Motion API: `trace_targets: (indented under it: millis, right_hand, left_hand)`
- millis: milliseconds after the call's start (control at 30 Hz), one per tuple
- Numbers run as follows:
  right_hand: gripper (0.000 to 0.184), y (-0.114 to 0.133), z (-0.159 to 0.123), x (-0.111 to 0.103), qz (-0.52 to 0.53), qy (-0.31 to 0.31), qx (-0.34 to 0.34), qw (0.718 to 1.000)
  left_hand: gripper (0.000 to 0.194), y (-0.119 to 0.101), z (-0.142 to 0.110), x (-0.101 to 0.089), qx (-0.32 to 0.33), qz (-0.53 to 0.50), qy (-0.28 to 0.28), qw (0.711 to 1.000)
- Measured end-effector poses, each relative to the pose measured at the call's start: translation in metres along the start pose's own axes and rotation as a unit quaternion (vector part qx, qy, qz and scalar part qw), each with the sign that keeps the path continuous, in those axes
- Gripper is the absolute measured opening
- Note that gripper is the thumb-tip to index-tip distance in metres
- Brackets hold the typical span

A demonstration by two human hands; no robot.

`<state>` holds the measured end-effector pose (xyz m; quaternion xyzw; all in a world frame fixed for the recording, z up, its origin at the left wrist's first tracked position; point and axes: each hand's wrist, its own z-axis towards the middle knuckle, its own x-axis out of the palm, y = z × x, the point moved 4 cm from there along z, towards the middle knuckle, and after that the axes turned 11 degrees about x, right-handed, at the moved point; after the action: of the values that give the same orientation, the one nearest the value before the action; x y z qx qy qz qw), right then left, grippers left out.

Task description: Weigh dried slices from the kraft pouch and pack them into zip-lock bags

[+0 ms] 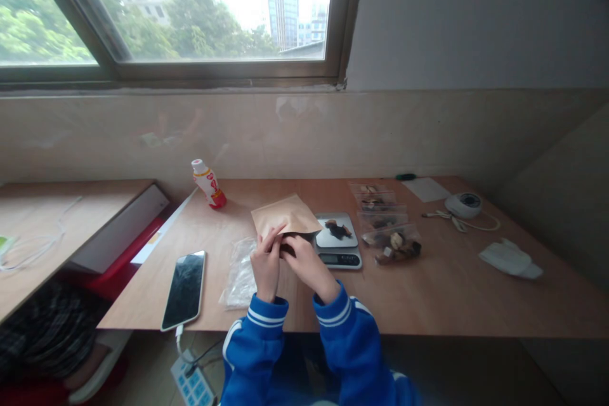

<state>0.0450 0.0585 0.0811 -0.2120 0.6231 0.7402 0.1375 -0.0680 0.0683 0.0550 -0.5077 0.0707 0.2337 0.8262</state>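
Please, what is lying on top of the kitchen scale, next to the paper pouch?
A dark dried piece lies on the white platform of the kitchen scale. A corner of the kraft paper pouch reaches over the platform's left edge, so anything under that corner cannot be seen.

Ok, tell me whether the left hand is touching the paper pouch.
Touching. The head view shows the left hand with its fingertips on the lower edge of the paper pouch.

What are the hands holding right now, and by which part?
A kraft paper pouch, held along its near edge by the left hand and right hand; something dark shows between them, too hidden to identify.
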Motion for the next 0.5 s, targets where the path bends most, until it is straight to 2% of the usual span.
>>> trace_targets:
  millis: [100, 167, 233, 300, 367, 433, 500]
  right_hand:
    - [0.020, -0.016, -0.014, -0.035, 0.071, -0.018, -0.005, 0.997]
    - [0.021, -0.040, -0.014, -0.057, 0.100, -0.075, 0.012, 0.992]
    - [0.020, -0.069, -0.010, -0.069, 0.074, -0.132, 0.035, 0.988]
    - [0.016, -0.094, -0.002, -0.069, 0.019, -0.161, 0.051, 0.985]
    - [0.013, -0.109, 0.004, -0.062, -0.034, -0.175, 0.056, 0.982]
    - [0.011, -0.109, 0.006, -0.056, -0.076, -0.201, 0.050, 0.975]
    - [0.009, -0.095, 0.002, -0.053, -0.086, -0.241, 0.032, 0.966]
  left_hand:
    - [0.029, 0.002, 0.013, -0.003, 0.003, -0.012, -0.003, 1.000]
    - [0.029, 0.003, 0.023, -0.005, 0.000, -0.020, -0.015, 1.000]
    - [0.030, 0.005, 0.030, -0.005, -0.005, -0.024, -0.023, 0.999]
    - [0.030, 0.008, 0.034, -0.005, -0.006, -0.030, -0.028, 0.999]
    - [0.031, 0.010, 0.035, -0.005, -0.004, -0.040, -0.030, 0.999]
    - [0.031, 0.013, 0.034, -0.006, -0.006, -0.049, -0.029, 0.998]
    - [0.031, 0.013, 0.034, -0.007, -0.012, -0.055, -0.028, 0.998]
